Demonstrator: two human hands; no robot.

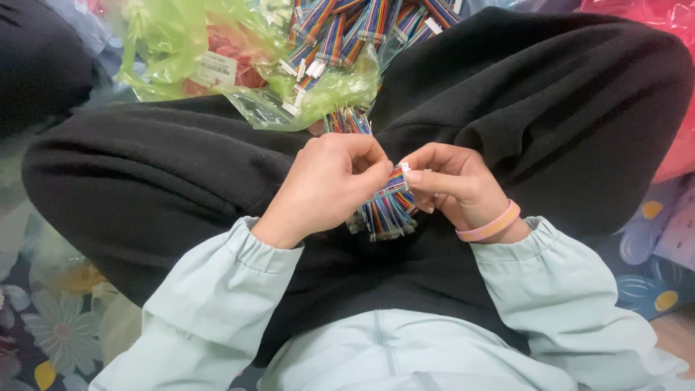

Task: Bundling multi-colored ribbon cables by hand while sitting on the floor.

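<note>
Rainbow ribbon cables (389, 206) sit bunched between both hands above the lap, in the middle of the scene. The left hand (329, 185) pinches one flat cable by its white connector end; the right hand (452, 185) closes around the bundle. Many more cables lie in the green plastic bag (166, 43) at the far side, so plenty seems left. Black-trousered knees hem the hands in left and right.

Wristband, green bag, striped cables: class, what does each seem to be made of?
Wristband: probably silicone or rubber; smooth, matte pink, bending round the wrist.
Green bag: thin plastic film; translucent, glossy, crinkled.
Striped cables: plastic-coated wires, apparently; multicoloured parallel strands, white plastic-looking ends.
</note>
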